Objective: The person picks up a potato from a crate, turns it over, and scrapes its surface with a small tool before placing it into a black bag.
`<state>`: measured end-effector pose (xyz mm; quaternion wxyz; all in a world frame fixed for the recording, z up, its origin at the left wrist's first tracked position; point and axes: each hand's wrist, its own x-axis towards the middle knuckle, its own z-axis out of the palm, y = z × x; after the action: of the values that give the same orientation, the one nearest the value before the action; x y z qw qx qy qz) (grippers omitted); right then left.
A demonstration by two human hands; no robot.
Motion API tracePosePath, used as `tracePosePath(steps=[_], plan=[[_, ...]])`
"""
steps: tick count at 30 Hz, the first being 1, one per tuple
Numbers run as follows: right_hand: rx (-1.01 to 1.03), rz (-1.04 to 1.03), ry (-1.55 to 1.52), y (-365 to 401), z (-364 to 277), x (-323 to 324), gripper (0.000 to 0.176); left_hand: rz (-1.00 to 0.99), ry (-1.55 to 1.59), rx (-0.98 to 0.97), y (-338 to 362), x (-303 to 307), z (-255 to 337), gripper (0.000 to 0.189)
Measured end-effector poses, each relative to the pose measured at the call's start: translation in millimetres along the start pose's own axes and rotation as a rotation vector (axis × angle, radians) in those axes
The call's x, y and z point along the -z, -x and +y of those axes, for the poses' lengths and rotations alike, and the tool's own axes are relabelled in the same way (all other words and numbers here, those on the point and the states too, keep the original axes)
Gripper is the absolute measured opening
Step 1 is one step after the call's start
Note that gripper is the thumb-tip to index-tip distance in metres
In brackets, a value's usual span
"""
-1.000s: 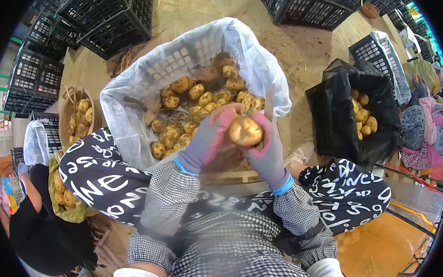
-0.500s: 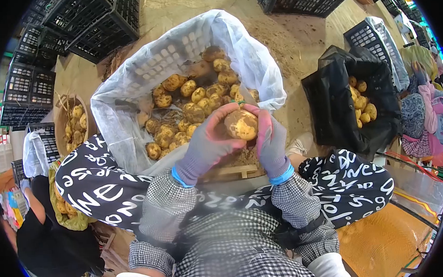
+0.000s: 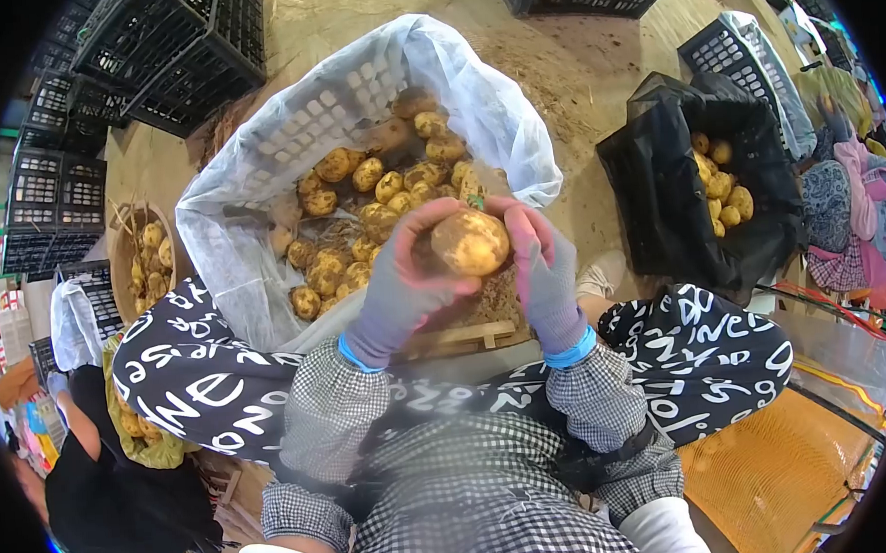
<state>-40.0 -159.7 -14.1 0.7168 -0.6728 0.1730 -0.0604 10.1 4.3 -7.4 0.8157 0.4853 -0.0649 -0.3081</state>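
My left hand (image 3: pixel 395 279), in a grey glove with pink fingers, is closed around the left side of a large yellow potato (image 3: pixel 473 243) with soil on it. On the potato's right side, my right hand (image 3: pixel 545 276), gloved alike, has its bent fingers against the skin. Both hands are over the near edge of a crate with a white cloth liner (image 3: pixel 242 167). Inside that crate lie several soil-covered potatoes (image 3: pixel 378 220). Part of the crate's near right side is hidden behind my hands.
To the right stands a crate lined with black plastic (image 3: pixel 654 190), holding several potatoes (image 3: pixel 727 196). A round basket (image 3: pixel 121 258) of potatoes is at the left. Black crates (image 3: pixel 186 65) are stacked at the back left. Another person in black (image 3: pixel 123 483) sits at the lower left.
The potato has turned in my hands and shows a different, yellower face. It has shifted slightly left. The whole view has moved a little.
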Motion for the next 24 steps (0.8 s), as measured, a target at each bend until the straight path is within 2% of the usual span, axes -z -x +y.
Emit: tracePosePath(steps=[1,4,8,10,13,16,19,24], plan=[[0.013,0.011,-0.051,1.4,-4.4,-2.0,0.042,0.031,0.053,0.034,0.6,-0.5,1.9,0.083],[0.332,-0.049,0.351,4.2,-2.7,-3.3,0.040,0.039,-0.122,-0.004,-2.0,7.0,1.8,0.087],[0.240,-0.024,0.114,0.7,26.4,7.2,0.041,-0.014,-0.047,0.058,5.0,6.6,-0.7,0.084],[0.183,-0.023,0.039,2.6,23.4,9.2,0.041,-0.017,0.116,0.079,6.3,0.5,1.1,0.080],[0.064,0.033,-0.200,6.2,-5.7,7.1,0.042,0.001,0.170,0.061,4.1,-1.1,7.0,0.079],[0.063,-0.036,-0.213,14.0,-27.4,6.4,0.045,-0.010,0.176,0.033,4.1,0.3,8.7,0.078],[-0.022,-0.107,-0.250,19.2,-15.2,4.3,0.045,-0.040,0.201,0.073,5.5,0.0,11.8,0.079],[-0.012,-0.178,-0.281,23.0,-8.5,5.1,0.042,-0.024,0.151,0.068,5.6,3.3,9.6,0.076]])
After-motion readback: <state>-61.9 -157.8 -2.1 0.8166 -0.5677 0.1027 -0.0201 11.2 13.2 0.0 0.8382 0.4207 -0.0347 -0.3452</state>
